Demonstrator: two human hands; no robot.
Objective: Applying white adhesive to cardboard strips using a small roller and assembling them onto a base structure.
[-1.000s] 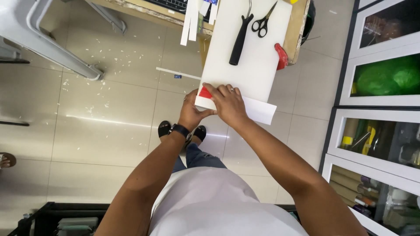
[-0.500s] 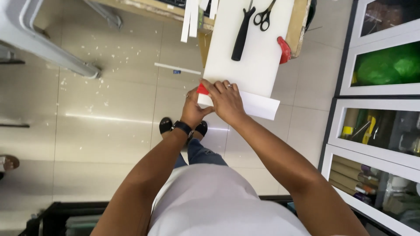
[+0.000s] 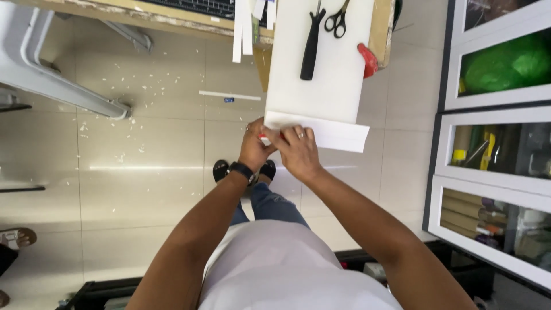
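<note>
Head view: I look straight down at both hands, held together at the near edge of a white board (image 3: 321,69) lying on the counter (image 3: 172,17). My left hand (image 3: 255,146) and right hand (image 3: 298,152) meet over the left end of a folded strip of white paper (image 3: 333,133), which lies along the board's near edge and juts out past it to the right. The fingers of both hands are pressed together on the paper, pinching its left end; a small red object (image 3: 262,136) shows between them, too hidden to identify. A dark watch (image 3: 242,170) sits on the left wrist.

Farther up the board lie a black-handled tool (image 3: 310,49), a pair of scissors (image 3: 337,18) just beside it, and a red-handled item (image 3: 367,59) at the board's right edge. White paper strips (image 3: 241,31) hang off the counter edge. The tiled floor (image 3: 143,149) below is strewn with small white scraps. Glass-fronted cabinets (image 3: 493,138) stand on the right.
</note>
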